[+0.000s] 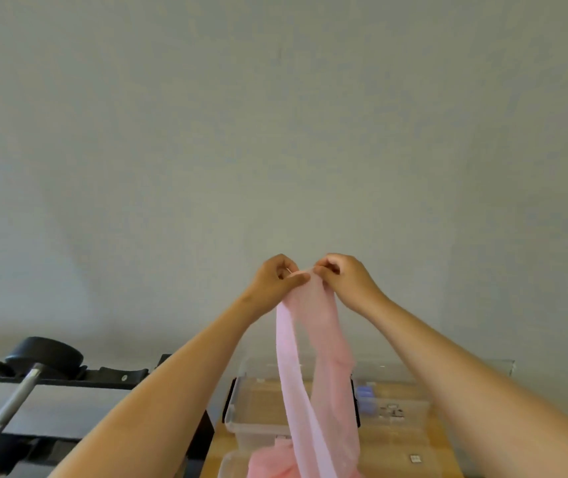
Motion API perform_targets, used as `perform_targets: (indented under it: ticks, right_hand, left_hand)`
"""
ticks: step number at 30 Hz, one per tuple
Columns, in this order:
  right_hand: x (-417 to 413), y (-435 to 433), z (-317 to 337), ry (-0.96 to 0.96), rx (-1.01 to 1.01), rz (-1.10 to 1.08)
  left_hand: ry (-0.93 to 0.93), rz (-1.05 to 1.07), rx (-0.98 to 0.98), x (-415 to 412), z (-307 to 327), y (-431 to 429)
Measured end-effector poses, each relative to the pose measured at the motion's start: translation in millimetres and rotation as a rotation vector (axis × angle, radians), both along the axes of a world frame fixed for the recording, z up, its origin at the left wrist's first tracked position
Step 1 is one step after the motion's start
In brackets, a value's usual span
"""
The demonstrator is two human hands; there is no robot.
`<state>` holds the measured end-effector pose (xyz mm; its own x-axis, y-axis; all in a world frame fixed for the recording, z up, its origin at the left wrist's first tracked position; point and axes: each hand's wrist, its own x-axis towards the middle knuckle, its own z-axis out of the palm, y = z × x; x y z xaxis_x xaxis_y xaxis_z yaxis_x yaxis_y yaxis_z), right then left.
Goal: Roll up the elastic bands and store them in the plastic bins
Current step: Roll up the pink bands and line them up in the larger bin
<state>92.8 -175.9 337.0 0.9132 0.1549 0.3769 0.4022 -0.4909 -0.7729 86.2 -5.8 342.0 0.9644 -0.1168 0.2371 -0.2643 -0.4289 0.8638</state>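
Pinching pink band (324, 357) top: left hand (275, 279), right hand (342, 276).

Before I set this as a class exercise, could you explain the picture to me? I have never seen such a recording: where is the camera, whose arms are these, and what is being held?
There is no machine here. A person works with bare hands and wears one wide-angle camera on the head, so you see the arms from that person's own viewpoint. The left hand and the right hand are up in front of a plain grey wall. Each has the top of a long pale pink elastic band pinched in its grip, and the band hangs down between the arms as a loop. Below it, clear plastic bins stand on a wooden table. A small blue item shows in the bin further right, too blurred to name. At the far left, black dumbbells with metal handles rest on a dark rack.
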Motion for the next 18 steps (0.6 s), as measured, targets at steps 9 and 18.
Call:
perform_targets:
  ticks: [9, 18]
  right_hand:
    - [-8.5, -22.2, 86.4, -0.141, 0.029, 0.046]
    - [-7.7, -32.9, 131.4, -0.202, 0.058, 0.084]
  left_hand:
    - [-0.162, 0.027, 0.108, -16.1, 93.1, -15.4]
    - [-0.277, 0.048, 0.222, -8.1, 140.5, -18.0]
